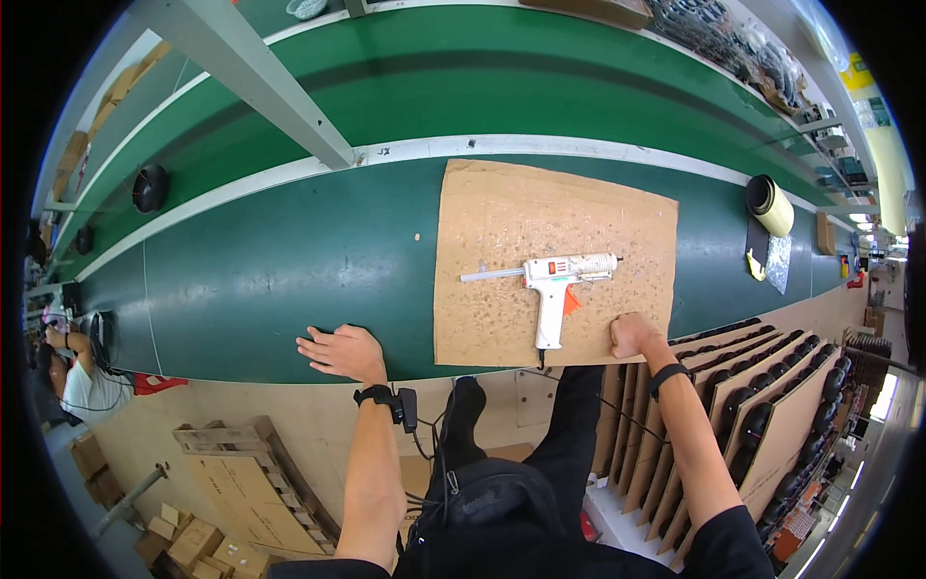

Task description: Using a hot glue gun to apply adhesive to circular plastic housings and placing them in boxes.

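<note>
My left grip (340, 351) lies released, flat on the green tabletop (251, 280); right grip (632, 335) clenched on the cardboard's (502, 222) near edge, glue gun (557, 278) lying mid-sheet, untouched.

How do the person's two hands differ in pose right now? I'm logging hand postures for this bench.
The left hand lies flat, fingers spread, on the green belt; the right hand is curled into a fist. The left hand is off the cardboard sheet; the right hand rests on its near edge, beside the white glue gun. Neither holds anything, and both wrists carry dark bands.
</note>
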The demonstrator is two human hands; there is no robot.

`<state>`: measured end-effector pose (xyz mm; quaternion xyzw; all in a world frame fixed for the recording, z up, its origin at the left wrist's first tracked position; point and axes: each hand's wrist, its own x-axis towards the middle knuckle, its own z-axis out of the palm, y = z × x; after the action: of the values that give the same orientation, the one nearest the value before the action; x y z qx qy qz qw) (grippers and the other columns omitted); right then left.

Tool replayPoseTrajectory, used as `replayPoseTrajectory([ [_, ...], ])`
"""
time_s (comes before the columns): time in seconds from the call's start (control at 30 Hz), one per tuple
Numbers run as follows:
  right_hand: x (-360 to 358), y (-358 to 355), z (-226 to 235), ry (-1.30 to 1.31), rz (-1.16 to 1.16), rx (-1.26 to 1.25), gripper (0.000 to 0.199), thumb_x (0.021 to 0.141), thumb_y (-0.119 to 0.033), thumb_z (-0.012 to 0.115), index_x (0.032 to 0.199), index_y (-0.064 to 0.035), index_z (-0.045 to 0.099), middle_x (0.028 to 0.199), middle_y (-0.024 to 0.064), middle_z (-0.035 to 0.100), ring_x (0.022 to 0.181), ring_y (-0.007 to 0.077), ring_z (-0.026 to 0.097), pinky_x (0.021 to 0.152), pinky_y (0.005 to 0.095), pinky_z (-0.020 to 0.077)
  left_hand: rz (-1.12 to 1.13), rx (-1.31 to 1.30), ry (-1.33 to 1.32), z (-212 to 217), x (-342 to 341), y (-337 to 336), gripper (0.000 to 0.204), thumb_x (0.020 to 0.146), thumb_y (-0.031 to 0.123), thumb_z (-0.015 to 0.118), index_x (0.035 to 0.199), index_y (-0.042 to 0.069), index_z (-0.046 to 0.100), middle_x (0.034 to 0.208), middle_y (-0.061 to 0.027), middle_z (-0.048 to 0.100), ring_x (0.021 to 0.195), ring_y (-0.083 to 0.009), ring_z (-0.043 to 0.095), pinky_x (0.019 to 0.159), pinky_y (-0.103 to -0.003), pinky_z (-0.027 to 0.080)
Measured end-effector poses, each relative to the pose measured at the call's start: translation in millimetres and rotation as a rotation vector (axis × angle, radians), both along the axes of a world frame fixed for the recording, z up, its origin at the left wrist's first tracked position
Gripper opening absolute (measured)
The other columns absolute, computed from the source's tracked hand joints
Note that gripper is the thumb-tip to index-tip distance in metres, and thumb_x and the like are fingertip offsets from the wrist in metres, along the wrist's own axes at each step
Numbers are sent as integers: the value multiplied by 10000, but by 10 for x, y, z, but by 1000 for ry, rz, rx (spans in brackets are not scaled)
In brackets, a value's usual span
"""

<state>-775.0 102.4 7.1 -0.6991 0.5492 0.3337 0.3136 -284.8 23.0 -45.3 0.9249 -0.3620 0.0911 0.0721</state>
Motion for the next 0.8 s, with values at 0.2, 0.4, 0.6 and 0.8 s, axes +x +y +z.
replayPoseTrajectory([
  [0.2, -48, 23, -41, -12, -8, -61, 257, 568, -245, 601, 648, -19, 694, 780, 245, 679, 779, 407, 672, 732, 457, 551, -15, -34, 41, -2, -15, -5, 550, 905, 171, 387, 1416, -30, 372, 1539, -269, 260, 1442, -401, 241, 1144, -543, 202],
  [0.4, -13, 2, -7, -16, -28, -26, 262, 576, -243, 599, 645, -7, 690, 788, 245, 679, 779, 408, 671, 730, 457, 552, -9, -16, 73, 12, -7, -5, 564, 908, 178, 381, 1427, -39, 345, 1545, -274, 238, 1449, -399, 217, 1149, -547, 185],
  [0.6, -6, 1, 11, -7, -1, -44, 269, 573, -245, 603, 661, -8, 696, 789, 243, 683, 777, 407, 673, 733, 457, 551, -16, -21, 51, -25, 15, -1, 562, 909, 183, 378, 1427, -31, 344, 1547, -272, 234, 1454, -395, 207, 1158, -541, 168],
  [0.8, -3, -9, 33, -9, 10, -33, 268, 567, -243, 607, 660, -8, 696, 784, 243, 682, 775, 407, 674, 735, 456, 554, -26, -58, -26, -68, 18, 1, 528, 914, 191, 386, 1404, -6, 401, 1515, -264, 316, 1425, -391, 287, 1135, -548, 232],
])
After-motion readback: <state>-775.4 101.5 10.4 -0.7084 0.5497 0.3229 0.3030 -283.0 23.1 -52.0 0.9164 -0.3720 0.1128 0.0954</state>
